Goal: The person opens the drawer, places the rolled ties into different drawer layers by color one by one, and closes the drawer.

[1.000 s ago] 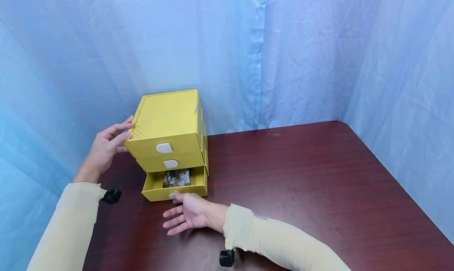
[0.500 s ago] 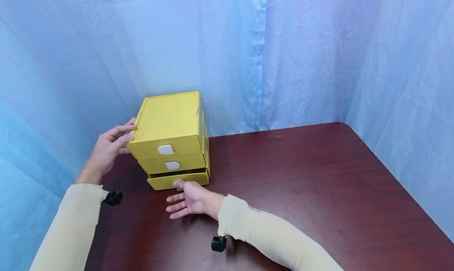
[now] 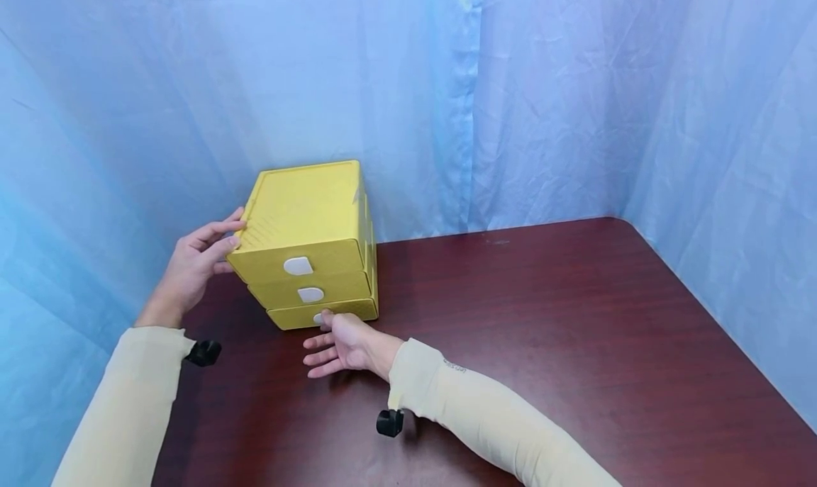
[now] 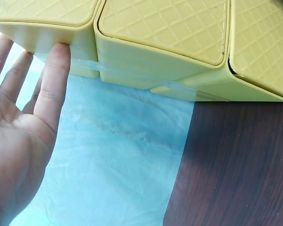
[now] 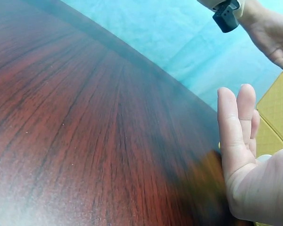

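A yellow three-drawer storage box stands on the table with all its drawers closed. My left hand touches the upper left side of the box, fingers extended. In the left wrist view, that hand's fingertips lie right at the box's edge. At the front, my right hand has its thumb against the white pull tab of the bottom drawer. Its other fingers reach out straight, apart from the drawer front. The drawer's contents are hidden.
The dark red wooden table extends to the right of the box. Blue curtains hang behind it and along both sides. A small black camera hangs below the right cuff, another at the left cuff.
The bottom drawer has slid in from open to closed, hiding the patterned item inside. My right hand has moved forward with it. The left hand has stayed at the box's side.
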Action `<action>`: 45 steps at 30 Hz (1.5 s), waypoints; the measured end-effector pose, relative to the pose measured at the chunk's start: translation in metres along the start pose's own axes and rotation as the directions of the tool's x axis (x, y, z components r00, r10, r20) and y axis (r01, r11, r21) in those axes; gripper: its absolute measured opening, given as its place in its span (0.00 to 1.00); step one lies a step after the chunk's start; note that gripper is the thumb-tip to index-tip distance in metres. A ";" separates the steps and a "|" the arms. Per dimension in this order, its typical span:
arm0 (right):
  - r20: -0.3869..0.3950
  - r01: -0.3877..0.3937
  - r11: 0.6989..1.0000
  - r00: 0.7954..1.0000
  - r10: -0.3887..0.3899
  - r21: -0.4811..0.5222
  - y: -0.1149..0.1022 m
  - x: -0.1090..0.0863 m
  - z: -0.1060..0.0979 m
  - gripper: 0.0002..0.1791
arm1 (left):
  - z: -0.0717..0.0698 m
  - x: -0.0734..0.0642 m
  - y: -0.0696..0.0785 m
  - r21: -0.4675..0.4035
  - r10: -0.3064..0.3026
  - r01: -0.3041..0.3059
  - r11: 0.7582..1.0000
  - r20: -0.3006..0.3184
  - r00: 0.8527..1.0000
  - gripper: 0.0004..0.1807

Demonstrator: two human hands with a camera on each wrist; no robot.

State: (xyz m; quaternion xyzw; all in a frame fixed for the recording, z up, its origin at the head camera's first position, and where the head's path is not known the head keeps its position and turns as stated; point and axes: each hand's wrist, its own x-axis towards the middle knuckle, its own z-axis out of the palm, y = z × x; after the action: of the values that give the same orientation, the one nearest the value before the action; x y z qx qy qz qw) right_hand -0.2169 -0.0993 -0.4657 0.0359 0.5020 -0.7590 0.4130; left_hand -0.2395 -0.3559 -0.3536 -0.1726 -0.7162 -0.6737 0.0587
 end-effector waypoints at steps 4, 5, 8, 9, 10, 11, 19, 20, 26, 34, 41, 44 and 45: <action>0.002 0.009 1.000 1.000 -0.009 -0.005 0.000 0.001 0.001 0.22 | 0.000 0.000 0.001 -0.006 0.004 -0.004 1.000 -0.007 1.000 0.17; 0.005 0.009 1.000 1.000 -0.009 -0.004 0.000 0.001 0.001 0.21 | 0.000 0.000 0.001 -0.007 0.004 -0.004 1.000 -0.011 1.000 0.17; 0.018 0.007 1.000 1.000 -0.006 -0.004 0.000 0.002 0.001 0.17 | 0.000 -0.001 0.002 -0.019 0.007 -0.007 1.000 -0.010 1.000 0.17; 0.022 0.007 1.000 1.000 -0.007 -0.007 0.000 0.002 0.001 0.17 | 0.000 -0.001 0.002 -0.027 0.009 -0.009 1.000 -0.006 1.000 0.17; 0.024 0.008 1.000 1.000 -0.008 -0.009 0.000 0.002 0.000 0.16 | 0.000 -0.001 0.002 -0.030 0.010 -0.010 0.999 -0.005 1.000 0.17; 0.027 0.009 1.000 1.000 -0.009 -0.012 0.000 0.002 0.000 0.16 | 0.000 -0.001 0.002 -0.032 0.010 -0.010 0.999 -0.006 1.000 0.17; 0.034 -0.001 1.000 0.999 0.002 -0.027 0.000 0.002 -0.001 0.20 | 0.000 -0.002 0.003 -0.022 -0.001 0.001 1.000 -0.008 1.000 0.17; 0.034 -0.001 1.000 0.999 0.001 -0.026 0.001 0.002 -0.001 0.20 | 0.000 -0.001 0.003 -0.023 -0.001 0.001 1.000 -0.004 1.000 0.17; 0.035 0.002 1.000 0.999 -0.002 -0.007 0.003 0.003 -0.002 0.24 | -0.001 0.000 0.004 -0.017 0.001 -0.001 1.000 0.003 1.000 0.17; 0.047 -0.004 1.000 0.999 0.003 0.031 0.008 0.004 0.000 0.23 | -0.003 0.001 0.003 0.016 -0.011 0.011 1.000 0.005 1.000 0.17; 0.077 -0.018 1.000 0.997 0.017 0.014 0.008 0.001 -0.010 0.31 | 0.000 0.000 0.001 0.062 -0.010 0.012 0.998 -0.031 0.999 0.18; 0.131 -0.033 0.999 0.991 0.037 -0.030 0.006 -0.002 -0.018 0.29 | 0.002 -0.001 0.001 0.110 -0.017 0.024 0.994 -0.061 0.998 0.20; 0.151 -0.041 0.998 0.987 0.048 -0.049 0.004 -0.004 -0.020 0.28 | 0.002 -0.001 0.002 0.130 -0.021 0.029 0.991 -0.068 0.997 0.21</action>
State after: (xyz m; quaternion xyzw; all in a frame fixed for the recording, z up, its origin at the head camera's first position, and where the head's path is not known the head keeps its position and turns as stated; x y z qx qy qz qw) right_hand -0.2189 -0.0813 -0.4768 -0.0205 0.4854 -0.7383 0.4678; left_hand -0.2373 -0.3536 -0.3527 -0.1369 -0.7586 -0.6313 0.0851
